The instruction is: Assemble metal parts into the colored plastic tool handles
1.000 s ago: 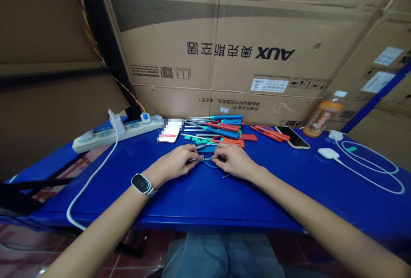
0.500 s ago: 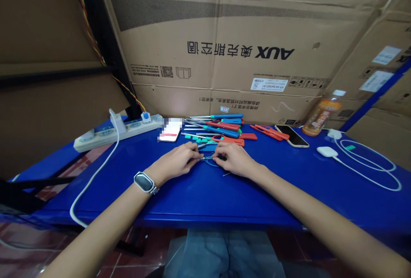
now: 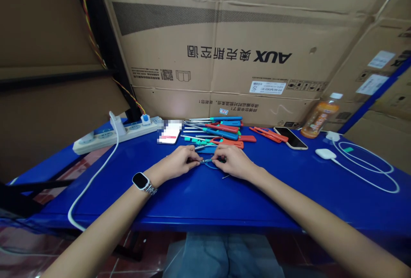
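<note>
My left hand (image 3: pixel 183 160) and my right hand (image 3: pixel 236 160) meet low over the blue table (image 3: pixel 205 203), their fingertips a short gap apart. Each is closed in a pinch. Between them runs a thin looped wire (image 3: pixel 209 165). My left fingers grip a small slender piece at one end of it; my right fingers hold the wire, partly hiding it. Just beyond lies a pile of long-necked lighters (image 3: pixel 226 134) with red or blue handles and metal tubes. Several small green pieces (image 3: pixel 192 140) lie at its near left side.
A power strip (image 3: pixel 128 131) and a lit phone (image 3: pixel 171 133) are to the left. Orange handle shells (image 3: pixel 269 134), a dark phone (image 3: pixel 291 137), a drink bottle (image 3: pixel 321 117) and a white charger (image 3: pixel 326 154) with cable lie to the right. A large carton (image 3: pixel 224 25) stands behind.
Both hands stay pinched in nearly the same place, with slight finger shifts. My left wrist has turned a little, and the view has tilted slightly.
</note>
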Demonstrator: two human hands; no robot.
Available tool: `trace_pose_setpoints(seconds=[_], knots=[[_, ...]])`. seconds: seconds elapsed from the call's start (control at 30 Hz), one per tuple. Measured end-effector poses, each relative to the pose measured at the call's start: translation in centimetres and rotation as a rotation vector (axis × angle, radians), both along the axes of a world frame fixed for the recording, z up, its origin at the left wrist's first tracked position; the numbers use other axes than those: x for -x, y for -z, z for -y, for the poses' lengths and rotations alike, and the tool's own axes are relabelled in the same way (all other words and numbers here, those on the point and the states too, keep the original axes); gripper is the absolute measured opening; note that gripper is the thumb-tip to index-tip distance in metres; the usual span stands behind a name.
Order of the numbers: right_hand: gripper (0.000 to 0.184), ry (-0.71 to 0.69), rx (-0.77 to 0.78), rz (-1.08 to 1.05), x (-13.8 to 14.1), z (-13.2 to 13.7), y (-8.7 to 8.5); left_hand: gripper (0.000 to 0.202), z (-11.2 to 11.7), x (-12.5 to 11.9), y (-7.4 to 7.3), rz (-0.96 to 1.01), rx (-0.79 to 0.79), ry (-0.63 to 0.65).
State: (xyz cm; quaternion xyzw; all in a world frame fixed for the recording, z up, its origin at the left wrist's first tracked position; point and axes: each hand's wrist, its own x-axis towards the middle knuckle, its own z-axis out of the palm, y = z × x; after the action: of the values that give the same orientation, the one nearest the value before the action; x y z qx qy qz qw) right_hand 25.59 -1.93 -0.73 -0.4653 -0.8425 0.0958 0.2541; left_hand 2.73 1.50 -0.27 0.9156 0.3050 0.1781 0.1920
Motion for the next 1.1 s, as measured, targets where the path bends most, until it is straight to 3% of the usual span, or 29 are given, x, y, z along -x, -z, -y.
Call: trace_pose_setpoints(seconds=[0.13,0.33,0.6,1.1], knots=[[0.007,0.005,-0.001,-0.004,0.0,-0.2,0.2,0.015,0.0,-0.3,0.1,0.029,0.007,-0.032],[0.006,0.001,-0.011,-0.013,-0.2,-0.2,0.4,0.021,-0.5,-0.2,1.2,0.140,0.150,-0.087],[0.006,0.006,-0.003,-0.017,-0.1,-0.1,0.2,0.025,-0.4,0.3,0.6,0.092,0.061,-0.022],[0.008,-0.012,-0.024,-0.021,-0.2,-0.3,0.4,0.008,-0.2,-0.2,0.7,0.164,0.112,-0.086]])
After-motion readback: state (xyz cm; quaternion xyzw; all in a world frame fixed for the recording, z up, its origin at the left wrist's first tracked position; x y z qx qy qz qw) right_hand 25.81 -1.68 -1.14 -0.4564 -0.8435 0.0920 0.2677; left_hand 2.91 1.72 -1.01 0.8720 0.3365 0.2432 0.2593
